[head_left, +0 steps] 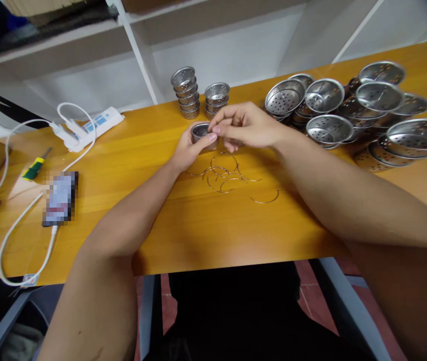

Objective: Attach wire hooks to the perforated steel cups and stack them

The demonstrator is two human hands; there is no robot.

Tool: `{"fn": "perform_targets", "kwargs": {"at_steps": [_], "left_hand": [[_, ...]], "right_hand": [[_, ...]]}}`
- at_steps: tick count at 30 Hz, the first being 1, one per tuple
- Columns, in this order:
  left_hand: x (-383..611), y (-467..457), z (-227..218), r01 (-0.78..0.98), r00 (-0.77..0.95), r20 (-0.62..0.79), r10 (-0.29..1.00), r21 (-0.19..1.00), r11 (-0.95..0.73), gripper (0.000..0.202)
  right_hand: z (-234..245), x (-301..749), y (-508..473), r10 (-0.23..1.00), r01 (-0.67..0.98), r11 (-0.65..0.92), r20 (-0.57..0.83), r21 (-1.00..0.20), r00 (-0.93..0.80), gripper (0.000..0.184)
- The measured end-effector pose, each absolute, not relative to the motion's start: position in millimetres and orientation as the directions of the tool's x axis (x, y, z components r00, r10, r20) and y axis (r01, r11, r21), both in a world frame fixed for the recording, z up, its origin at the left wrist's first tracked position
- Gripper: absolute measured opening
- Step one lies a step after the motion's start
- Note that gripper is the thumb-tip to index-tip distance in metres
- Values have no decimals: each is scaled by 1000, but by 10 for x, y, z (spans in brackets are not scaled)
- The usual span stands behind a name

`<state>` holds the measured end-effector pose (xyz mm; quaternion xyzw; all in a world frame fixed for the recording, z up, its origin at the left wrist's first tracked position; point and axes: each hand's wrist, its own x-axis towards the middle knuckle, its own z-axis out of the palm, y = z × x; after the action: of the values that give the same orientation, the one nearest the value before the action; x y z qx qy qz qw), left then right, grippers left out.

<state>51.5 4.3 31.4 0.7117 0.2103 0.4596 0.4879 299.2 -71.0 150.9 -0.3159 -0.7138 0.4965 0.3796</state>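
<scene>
My left hand (189, 148) is wrapped round a small metal strainer cup (199, 131) that stands on the table with its mouth up. At the cup's right rim, my right hand (241, 125) has thumb and forefinger pinched together. Whatever those fingers hold is hidden or too thin to make out. Just in front of both hands lies a loose heap of thin curved wires (224, 173), with a single bent wire (265, 201) apart to the right. Behind the hands stand a tall stack of perforated cups (187, 93) and a shorter stack (217, 95).
Many perforated metal cups (324, 95) are piled on the right of the wooden table (198, 240). To the left are a power strip (100, 125) with white cables, a green-yellow screwdriver (33, 169) and a phone (61, 198). A white partition (217, 55) backs the table.
</scene>
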Motion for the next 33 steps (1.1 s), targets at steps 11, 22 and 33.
{"fn": "perform_targets", "kwargs": {"at_steps": [11,22,33], "left_hand": [[541,74,263,-49,481,545,687,799,-599,102],[509,122,233,-21,514,565,645,760,-649,96],[489,126,237,-6,493,569,658,759,-652,99]], "right_hand": [[1339,2969,-597,865,84,261,195,-962,-462,87],[1320,3011,-555,877,140,259,172,-956,-449,70],[1331,2938,-628,880,142,357,281,-923,-384,77]]}}
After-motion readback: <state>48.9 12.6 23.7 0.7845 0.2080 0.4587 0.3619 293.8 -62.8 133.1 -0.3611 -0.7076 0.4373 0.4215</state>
